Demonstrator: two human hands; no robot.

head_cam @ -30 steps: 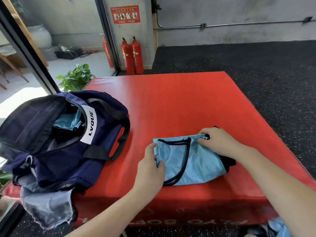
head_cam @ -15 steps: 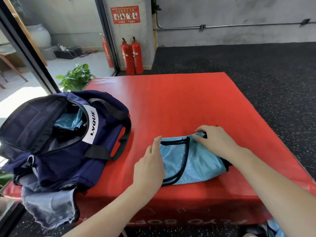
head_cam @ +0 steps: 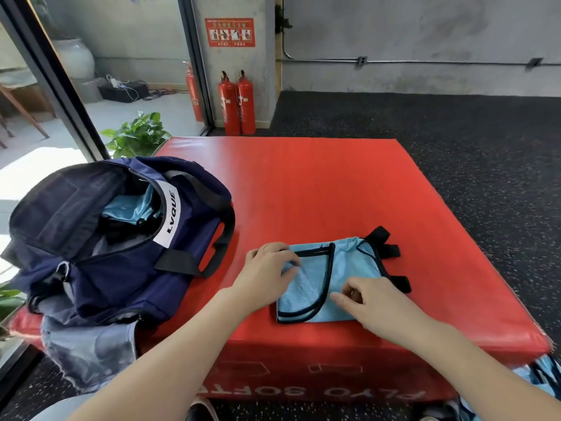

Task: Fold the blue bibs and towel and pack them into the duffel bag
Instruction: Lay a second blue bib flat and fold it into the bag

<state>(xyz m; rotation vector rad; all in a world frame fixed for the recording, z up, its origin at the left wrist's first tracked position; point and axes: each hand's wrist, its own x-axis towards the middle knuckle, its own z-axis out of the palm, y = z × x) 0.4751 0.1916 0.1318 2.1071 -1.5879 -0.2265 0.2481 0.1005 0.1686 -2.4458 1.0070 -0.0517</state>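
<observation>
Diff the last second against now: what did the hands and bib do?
The right hand left the bib's far edge and came to its near right part, fingers curled on the fabric. That uncovered the black straps on the right. The left hand shifted from the near-left edge up to the far-left corner. The bib stayed folded on the red mat; the duffel bag stayed open, unmoved.

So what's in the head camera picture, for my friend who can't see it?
A person's left hand and right hand rest on a folded light blue mesh bib with black trim on a red padded vinyl box. Beside it, left, sits an open navy fabric duffel bag with blue cloth inside.
</observation>
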